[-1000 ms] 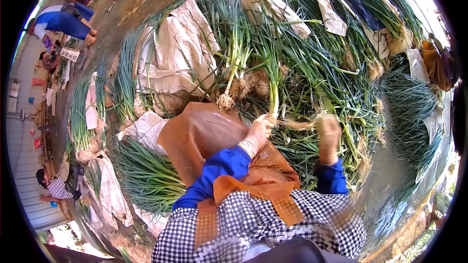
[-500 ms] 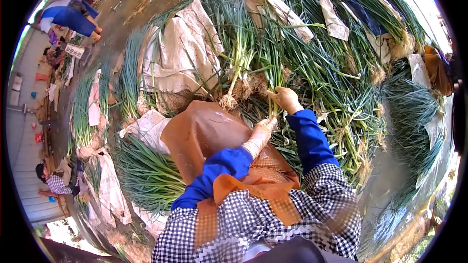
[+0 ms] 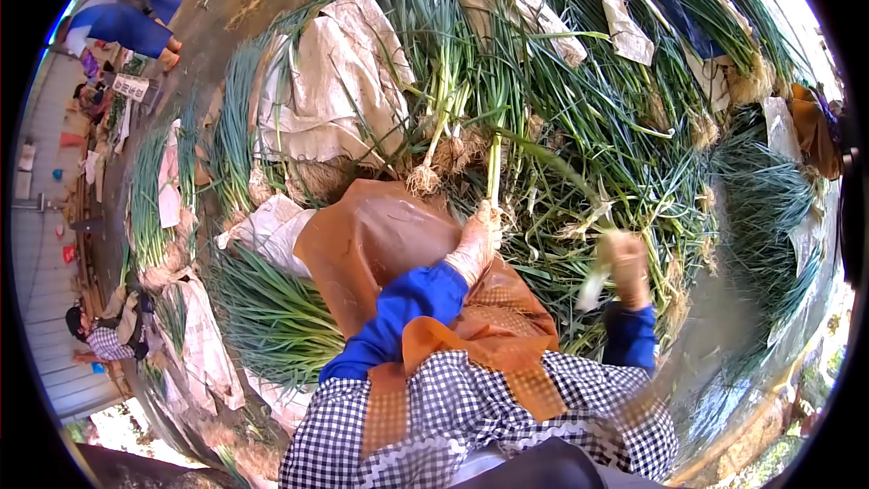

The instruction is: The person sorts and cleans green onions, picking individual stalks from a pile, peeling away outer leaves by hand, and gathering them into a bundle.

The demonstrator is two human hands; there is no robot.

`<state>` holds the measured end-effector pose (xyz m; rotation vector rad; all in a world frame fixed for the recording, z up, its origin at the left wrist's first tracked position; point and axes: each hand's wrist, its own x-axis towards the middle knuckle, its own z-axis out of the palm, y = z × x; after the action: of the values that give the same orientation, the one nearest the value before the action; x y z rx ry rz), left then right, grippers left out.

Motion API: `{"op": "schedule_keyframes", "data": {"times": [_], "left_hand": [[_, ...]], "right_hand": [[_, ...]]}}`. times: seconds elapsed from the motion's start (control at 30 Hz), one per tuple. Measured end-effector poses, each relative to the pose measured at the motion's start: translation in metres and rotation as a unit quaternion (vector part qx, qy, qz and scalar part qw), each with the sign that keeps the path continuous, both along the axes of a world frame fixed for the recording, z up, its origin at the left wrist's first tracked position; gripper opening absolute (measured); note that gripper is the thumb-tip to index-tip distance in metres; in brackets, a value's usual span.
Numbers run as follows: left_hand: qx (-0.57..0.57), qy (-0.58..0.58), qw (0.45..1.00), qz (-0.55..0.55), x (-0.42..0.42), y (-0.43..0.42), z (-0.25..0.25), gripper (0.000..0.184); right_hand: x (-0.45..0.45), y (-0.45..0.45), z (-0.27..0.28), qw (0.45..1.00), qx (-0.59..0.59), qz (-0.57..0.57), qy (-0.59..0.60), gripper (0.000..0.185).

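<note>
My left hand (image 3: 477, 237) is wrapped round the root end of a green onion (image 3: 494, 167), low in front of the apron. Its pale stalk stands up above my fist, and its leaves run away from me over the pile. My right hand (image 3: 625, 264), closed and blurred by motion, is out to the right over the loose onions. A whitish blurred strip of leaf (image 3: 593, 288) hangs beside its fingers. Just left of my left hand, the brown apron (image 3: 380, 226) covers my lap. A bunch of green onions (image 3: 444, 109) with bushy roots lies beyond it.
Beige sacking (image 3: 335, 91) lies over onions at the upper left. More green onions (image 3: 272, 317) are at my left side, and another heap (image 3: 760, 208) lies at the right on wet floor. Other people (image 3: 113, 337) are at the far left.
My right hand has left the onion stalk and swung right and toward me, with a leaf strip trailing. My left hand keeps its hold and has shifted slightly left.
</note>
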<state>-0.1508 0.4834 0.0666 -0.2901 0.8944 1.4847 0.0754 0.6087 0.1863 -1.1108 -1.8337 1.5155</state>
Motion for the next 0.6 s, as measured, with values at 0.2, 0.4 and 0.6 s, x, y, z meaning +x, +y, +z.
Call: {"op": "schedule_keyframes", "data": {"times": [0.2,0.4,0.6], "left_hand": [[0.108,-0.145,0.983,-0.023,-0.008,0.002,0.017,0.028],[0.222,-0.276,0.934,-0.055,0.003,-0.017,0.026,0.025],[-0.106,0.077,0.991,-0.025,0.012,-0.008,0.035,0.027]], "right_hand": [[0.02,0.078,-0.035,0.905,0.268,-0.092,-0.316,0.026],[-0.154,0.033,-0.109,0.885,-0.438,0.13,0.088,0.057],[-0.183,0.015,-0.171,0.976,-0.194,-0.005,0.097,0.028]]}}
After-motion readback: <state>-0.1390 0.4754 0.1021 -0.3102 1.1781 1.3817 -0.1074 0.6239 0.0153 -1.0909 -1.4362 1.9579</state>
